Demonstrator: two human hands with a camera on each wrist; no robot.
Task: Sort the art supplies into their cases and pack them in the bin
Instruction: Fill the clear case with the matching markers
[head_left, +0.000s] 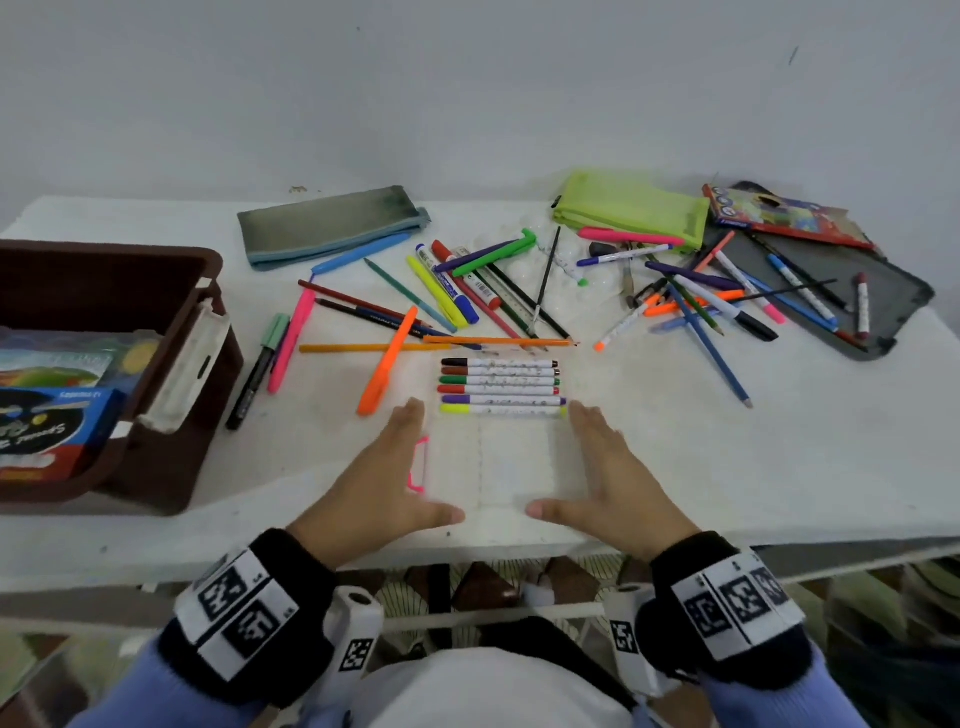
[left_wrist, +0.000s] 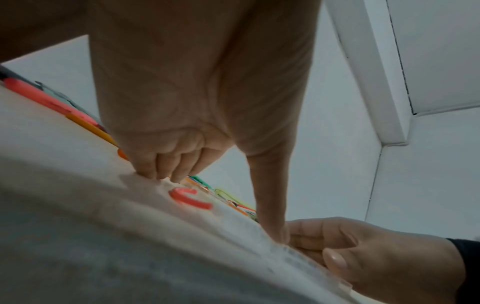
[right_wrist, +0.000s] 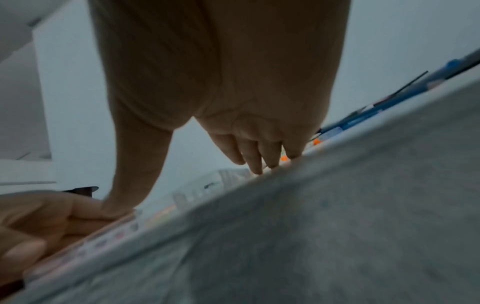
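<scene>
A flat clear case (head_left: 514, 467) with a pink clasp (head_left: 420, 464) lies near the table's front edge. Several white markers (head_left: 501, 387) with coloured caps lie side by side in its far end. My left hand (head_left: 387, 467) rests along the case's left side and my right hand (head_left: 608, 478) along its right side. The fingers are straight and both thumbs touch the near edge. In the left wrist view my left fingertips (left_wrist: 161, 172) press down beside the clasp (left_wrist: 189, 198). In the right wrist view my right fingertips (right_wrist: 259, 164) touch the case's edge.
A brown bin (head_left: 208, 291) holding boxed supplies stands at the left. Loose pens and pencils (head_left: 467, 291) are scattered across the middle and right. Behind them lie a grey pouch (head_left: 332, 223), a green mesh pouch (head_left: 634, 208), a pencil box (head_left: 779, 213) and a dark open case (head_left: 893, 296).
</scene>
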